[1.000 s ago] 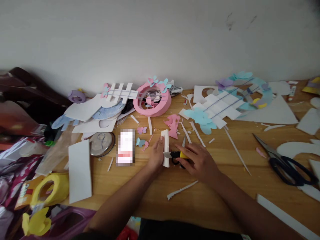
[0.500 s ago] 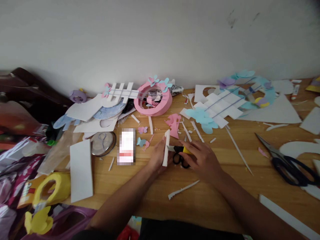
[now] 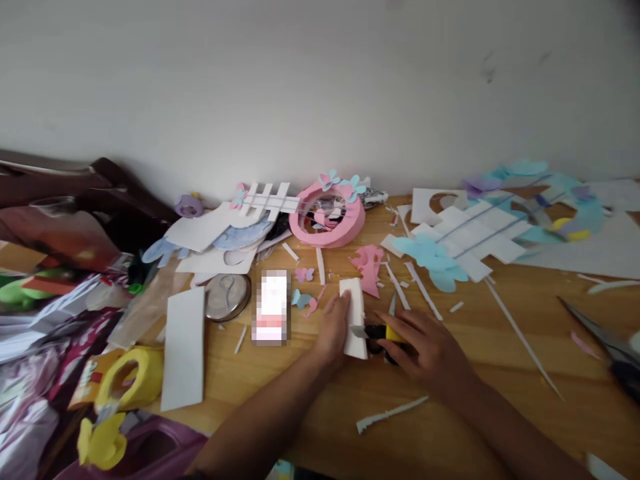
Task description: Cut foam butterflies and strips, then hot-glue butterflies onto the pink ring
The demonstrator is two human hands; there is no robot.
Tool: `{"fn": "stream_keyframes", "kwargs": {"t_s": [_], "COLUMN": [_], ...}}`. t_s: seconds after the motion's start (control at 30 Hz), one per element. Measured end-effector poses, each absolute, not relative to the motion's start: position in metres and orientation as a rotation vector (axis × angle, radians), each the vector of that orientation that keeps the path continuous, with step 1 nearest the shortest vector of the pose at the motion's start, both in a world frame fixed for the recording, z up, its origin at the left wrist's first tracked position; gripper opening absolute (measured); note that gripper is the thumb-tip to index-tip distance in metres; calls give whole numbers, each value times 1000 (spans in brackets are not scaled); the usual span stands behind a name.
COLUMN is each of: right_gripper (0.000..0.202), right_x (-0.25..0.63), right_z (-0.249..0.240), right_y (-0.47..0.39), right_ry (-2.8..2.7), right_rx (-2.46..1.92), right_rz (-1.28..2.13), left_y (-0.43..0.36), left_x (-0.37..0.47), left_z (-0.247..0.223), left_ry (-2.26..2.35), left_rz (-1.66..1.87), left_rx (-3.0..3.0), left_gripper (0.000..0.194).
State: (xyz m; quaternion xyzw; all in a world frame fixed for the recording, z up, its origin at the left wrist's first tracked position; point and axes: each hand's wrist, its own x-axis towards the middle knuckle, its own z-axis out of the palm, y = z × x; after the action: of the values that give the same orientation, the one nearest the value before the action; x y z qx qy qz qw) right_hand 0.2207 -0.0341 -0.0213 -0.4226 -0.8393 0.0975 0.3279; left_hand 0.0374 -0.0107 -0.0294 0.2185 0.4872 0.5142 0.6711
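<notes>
My left hand [image 3: 334, 328] is closed on a narrow white foam piece [image 3: 354, 313], held tilted above the wooden table. Between the fingers of my right hand [image 3: 425, 343] is a yellow and black cutter [image 3: 393, 333], its blade lying against the right edge of the foam piece. Small black-handled scissors [image 3: 393, 303] lie beneath the cutter, mostly hidden by it and my right hand. A pink paper scrap [image 3: 369, 267] is just beyond my hands, and a thin white strip [image 3: 390, 415] rests on the table nearer to me.
A phone [image 3: 271, 307], a round metal tin [image 3: 227, 295] and a white board [image 3: 184, 348] lie to the left. Behind are a pink ring [image 3: 327, 237] with paper butterflies and a white lattice [image 3: 480, 233]. Large scissors [image 3: 600, 340] lie at the right.
The view has shifted, so the table items appear further right. The foam piece has turned to show its broad face, with the blade still against it.
</notes>
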Motion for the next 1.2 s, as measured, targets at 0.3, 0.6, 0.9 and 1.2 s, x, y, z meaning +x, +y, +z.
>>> {"fn": "stream_keyframes", "kwargs": {"t_s": [0.3,0.6,0.9,1.2], "right_gripper": [37,35,35,33], "right_x": [218,221,224,222], "right_z": [-26,-23,-25,-27], "right_y": [-35,-31,-26,-29], "right_ry": [-2114,-2141,-2132,-2120], "right_rx": [-1065,-1164,-1203,-1181], "right_rz": [258,250,228,273], "left_y": [-15,-12,-13,-13], "left_x": [37,39,41,42], "left_z": [-29,-21,-29,-25], "left_ry": [1034,987,1061,1112], "left_rz": [1187,1026,1102,1034], "left_rx": [617,598,537,655], "left_gripper": [42,44,51,47]}}
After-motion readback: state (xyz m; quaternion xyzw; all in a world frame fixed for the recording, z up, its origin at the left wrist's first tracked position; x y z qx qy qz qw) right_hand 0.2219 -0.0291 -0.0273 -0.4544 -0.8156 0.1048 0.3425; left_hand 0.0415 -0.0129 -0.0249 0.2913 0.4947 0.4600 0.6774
